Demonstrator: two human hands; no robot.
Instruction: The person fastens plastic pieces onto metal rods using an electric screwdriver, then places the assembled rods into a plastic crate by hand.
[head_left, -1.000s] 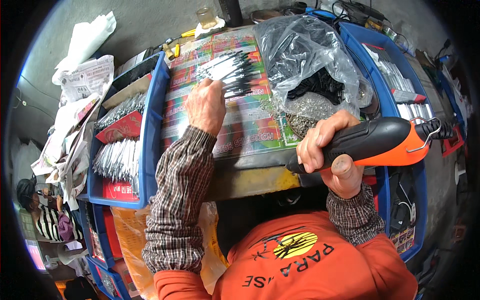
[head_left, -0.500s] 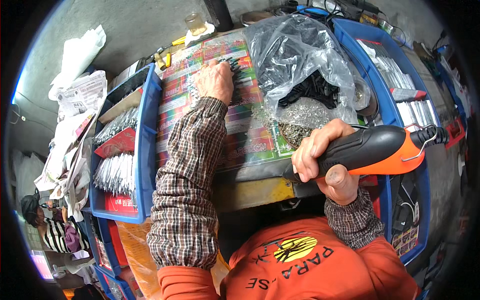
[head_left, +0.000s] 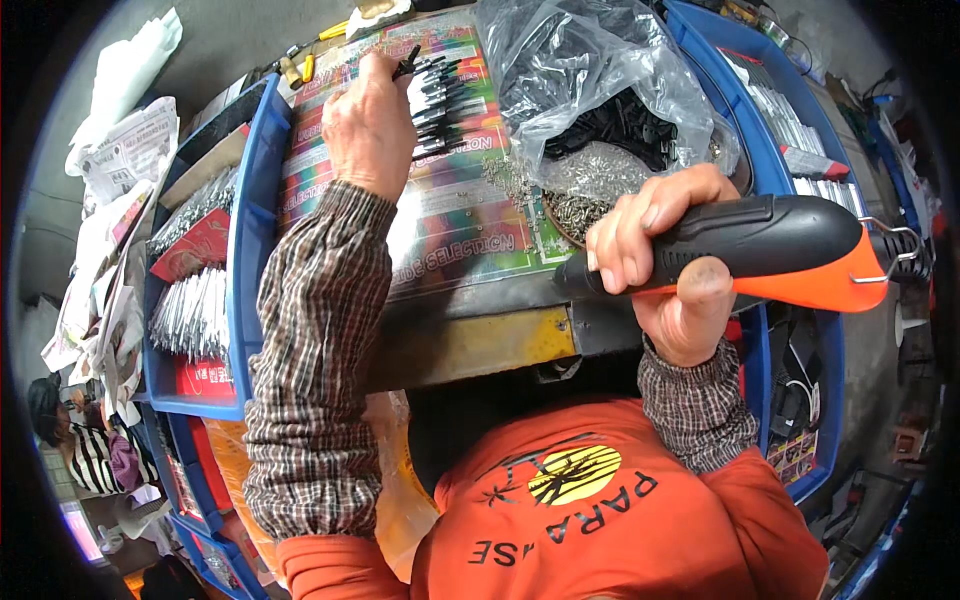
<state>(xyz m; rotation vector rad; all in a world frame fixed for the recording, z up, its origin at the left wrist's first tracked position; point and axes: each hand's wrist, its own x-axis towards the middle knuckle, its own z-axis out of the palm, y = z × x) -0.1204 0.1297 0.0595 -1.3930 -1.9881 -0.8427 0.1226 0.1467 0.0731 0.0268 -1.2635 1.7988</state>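
Note:
My left hand [head_left: 368, 132] is over the far left part of the table, closed, with a small black part [head_left: 407, 62] at its fingertips. Its fingers are mostly hidden behind the back of the hand. Just right of it, a row of slim silver-and-black pieces [head_left: 436, 104] lies on the colourful printed table cover [head_left: 440, 245]. In my right hand [head_left: 668, 255] is a black and orange electric screwdriver [head_left: 760, 235], held level above the table's near edge, its nose pointing left. A wire hook and a cable are at its rear end.
Right of the cover lies a clear plastic bag [head_left: 575, 75] with black parts [head_left: 625, 130] in its mouth. Small metal screws [head_left: 575, 210] are heaped beside it, some scattered on the cover. Blue bins [head_left: 262, 240] of silver pieces stand left, another blue bin [head_left: 735, 90] right.
My left hand has drawn leftward off the row of pieces, which now shows, and a black part appears at its fingertips. My right hand still grips the screwdriver. The whole view has shifted.

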